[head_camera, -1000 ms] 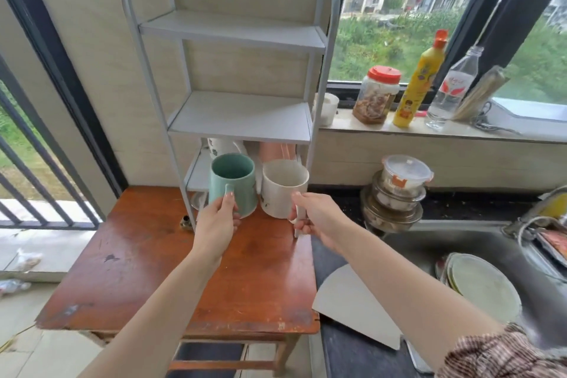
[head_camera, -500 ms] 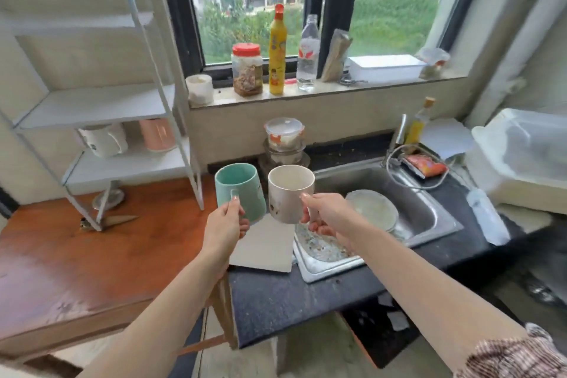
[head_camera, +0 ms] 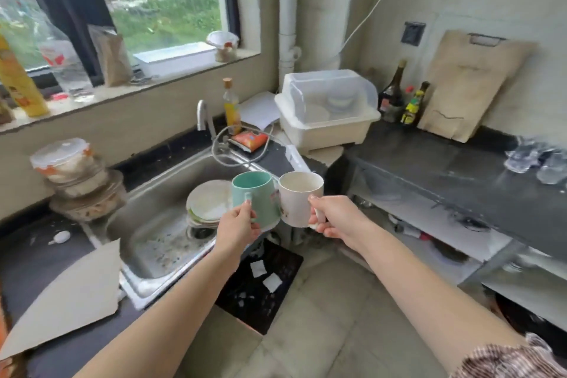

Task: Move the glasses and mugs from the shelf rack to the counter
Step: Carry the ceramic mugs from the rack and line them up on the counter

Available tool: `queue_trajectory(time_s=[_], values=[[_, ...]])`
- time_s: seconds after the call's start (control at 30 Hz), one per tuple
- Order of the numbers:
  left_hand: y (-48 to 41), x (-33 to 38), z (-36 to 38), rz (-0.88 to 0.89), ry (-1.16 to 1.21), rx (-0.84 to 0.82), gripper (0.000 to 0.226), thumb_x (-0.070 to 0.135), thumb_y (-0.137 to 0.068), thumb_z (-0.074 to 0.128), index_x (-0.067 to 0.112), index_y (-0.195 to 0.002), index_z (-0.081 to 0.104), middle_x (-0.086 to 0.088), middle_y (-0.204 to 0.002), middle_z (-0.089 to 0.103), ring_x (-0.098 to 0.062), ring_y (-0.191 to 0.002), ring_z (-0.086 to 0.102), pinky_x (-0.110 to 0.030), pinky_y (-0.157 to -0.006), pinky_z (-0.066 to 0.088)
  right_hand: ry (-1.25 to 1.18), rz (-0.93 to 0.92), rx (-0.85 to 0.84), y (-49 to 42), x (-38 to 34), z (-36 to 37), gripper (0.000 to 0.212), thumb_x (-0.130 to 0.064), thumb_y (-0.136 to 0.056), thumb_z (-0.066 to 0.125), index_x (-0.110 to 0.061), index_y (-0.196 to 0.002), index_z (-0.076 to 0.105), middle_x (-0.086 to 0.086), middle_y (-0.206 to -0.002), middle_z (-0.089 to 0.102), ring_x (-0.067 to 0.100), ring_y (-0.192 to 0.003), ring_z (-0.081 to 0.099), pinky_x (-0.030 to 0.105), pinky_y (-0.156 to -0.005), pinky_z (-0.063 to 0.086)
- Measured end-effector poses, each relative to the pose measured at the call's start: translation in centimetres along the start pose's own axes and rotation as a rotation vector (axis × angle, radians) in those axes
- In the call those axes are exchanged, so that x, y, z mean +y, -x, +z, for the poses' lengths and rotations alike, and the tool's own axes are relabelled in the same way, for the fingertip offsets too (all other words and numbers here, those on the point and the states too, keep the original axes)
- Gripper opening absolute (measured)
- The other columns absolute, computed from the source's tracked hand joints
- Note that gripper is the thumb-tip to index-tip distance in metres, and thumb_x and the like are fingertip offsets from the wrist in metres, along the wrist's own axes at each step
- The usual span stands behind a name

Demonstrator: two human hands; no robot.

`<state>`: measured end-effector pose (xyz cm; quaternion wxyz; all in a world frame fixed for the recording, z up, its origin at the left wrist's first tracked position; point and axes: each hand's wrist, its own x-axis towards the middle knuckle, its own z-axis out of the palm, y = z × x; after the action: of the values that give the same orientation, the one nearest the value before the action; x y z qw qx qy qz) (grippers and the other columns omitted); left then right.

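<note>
Two mugs are being held up side by side in mid-air, in front of the person and above the near corner of a steel sink [head_camera: 171, 242]. The teal mug [head_camera: 254, 196] is standing upright with its mouth opening upward and its handle pointing back toward the person; the left hand [head_camera: 237, 228] is gripping that handle, its fingers [head_camera: 247, 204] closed around it. The white mug [head_camera: 299, 198] is also upright, long axis vertical, handle toward the person — the right hand [head_camera: 336, 219] is wrapping its fingers around the handle. The two mugs are just touching at their sides.

Beneath and behind them, a stack of plates [head_camera: 208, 202] is lying in the sink. To the right, a dark worktop [head_camera: 445, 175] is running along the wall, and a cluster of clear glasses [head_camera: 537, 159] is sitting at its far right edge — too blurred to count. One covered white dish rack [head_camera: 328, 110] is standing in the corner, with dark bottles [head_camera: 402, 98] and one wooden cutting board [head_camera: 469, 86] leaning against the wall beside it.
</note>
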<state>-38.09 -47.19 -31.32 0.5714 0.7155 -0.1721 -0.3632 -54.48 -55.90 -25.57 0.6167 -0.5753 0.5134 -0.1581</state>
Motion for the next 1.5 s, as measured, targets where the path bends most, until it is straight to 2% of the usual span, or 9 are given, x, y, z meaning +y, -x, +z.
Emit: queue_trajectory(time_s=[0.17,0.3,0.43,0.53,0.63,0.8,1.0,1.13,1.5], values=[[-0.6,1.4,12.3,-0.013,-0.030,-0.202,0.037,0.038,-0.097,0.043,0.012,-0.072,0.050,-0.004,-0.058,0.046,-0.013,-0.046,0.041,-0.021,-0.044,0.035,-0.112,0.049,0.236,-1.5,3.0,-10.9,0.028,-0.029,-0.095,0.050,-0.008,-0.078,0.057,0.007,-0.070,0.058,0.013,-0.049,0.047,0.021,-0.048,0.036],[-1.6,1.6,22.1,-0.042,-0.081,-0.330,0.034,0.040,-0.097,0.044,0.010,-0.089,0.057,-0.004,-0.063,0.050,-0.013,-0.051,0.044,-0.022,-0.048,0.038,-0.204,0.095,0.367,-3.4,5.1,-19.3,0.027,-0.028,-0.094,0.051,-0.009,-0.076,0.056,0.006,-0.066,0.057,0.011,-0.042,0.047,0.019,-0.042,0.035],[-3.3,1.5,32.7,-0.054,-0.095,-0.435,0.034,0.039,-0.096,0.046,0.009,-0.085,0.056,-0.005,-0.060,0.049,-0.012,-0.045,0.044,-0.020,-0.044,0.040,-0.236,0.138,0.478,-6.1,6.8,-27.7,0.026,-0.028,-0.093,0.051,-0.010,-0.075,0.055,0.005,-0.063,0.057,0.010,-0.038,0.046,0.018,-0.039,0.034],[-4.6,1.8,40.2,-0.082,-0.145,-0.515,0.039,0.038,-0.095,0.046,0.002,-0.092,0.060,-0.005,-0.060,0.049,-0.014,-0.048,0.045,-0.023,-0.047,0.039,-0.264,0.188,0.565,-8.2,7.6,-33.9,0.026,-0.026,-0.092,0.052,-0.008,-0.073,0.056,0.006,-0.061,0.056,0.011,-0.039,0.045,0.019,-0.037,0.031],[-5.5,2.3,47.0,-0.069,-0.205,-0.590,0.032,0.039,-0.093,0.046,0.013,-0.080,0.060,-0.007,-0.064,0.057,-0.016,-0.051,0.052,-0.024,-0.050,0.044,-0.289,0.229,0.639,-9.7,8.2,-39.7,0.027,-0.026,-0.093,0.052,-0.008,-0.073,0.056,0.007,-0.063,0.056,0.013,-0.043,0.045,0.021,-0.040,0.032],[-5.8,3.1,56.5,-0.096,-0.291,-0.681,0.033,0.035,-0.092,0.048,0.008,-0.075,0.057,-0.012,-0.065,0.059,-0.020,-0.053,0.055,-0.021,-0.045,0.046,-0.371,0.281,0.748,-10.7,9.4,-48.1,0.026,-0.025,-0.093,0.052,-0.006,-0.075,0.057,0.008,-0.063,0.057,0.014,-0.042,0.045,0.020,-0.041,0.031],[-5.5,3.4,67.8,-0.130,-0.360,-0.745,0.031,0.039,-0.093,0.047,0.013,-0.079,0.057,-0.011,-0.075,0.062,-0.018,-0.058,0.058,-0.022,-0.043,0.046,-0.442,0.342,0.862,-11.8,11.3,-57.4,0.026,-0.026,-0.093,0.053,-0.003,-0.083,0.060,0.011,-0.068,0.062,0.015,-0.045,0.047,0.021,-0.043,0.034],[-5.0,2.6,75.1,-0.147,-0.376,-0.777,0.033,0.040,-0.092,0.049,0.011,-0.077,0.057,-0.011,-0.071,0.062,-0.018,-0.056,0.058,-0.022,-0.044,0.047,-0.452,0.372,0.908,-13.2,13.2,-64.0,0.027,-0.026,-0.094,0.052,-0.003,-0.081,0.059,0.011,-0.069,0.063,0.015,-0.046,0.048,0.021,-0.045,0.036],[-2.4,-2.0,89.2,-0.247,-0.362,-0.675,0.033,0.038,-0.093,0.051,0.009,-0.079,0.059,-0.012,-0.081,0.062,-0.020,-0.067,0.060,-0.025,-0.056,0.052,-0.442,0.475,0.815,-18.0,19.9,-79.7,0.029,-0.028,-0.094,0.051,-0.003,-0.085,0.061,0.011,-0.074,0.063,0.015,-0.049,0.050,0.022,-0.047,0.040]])
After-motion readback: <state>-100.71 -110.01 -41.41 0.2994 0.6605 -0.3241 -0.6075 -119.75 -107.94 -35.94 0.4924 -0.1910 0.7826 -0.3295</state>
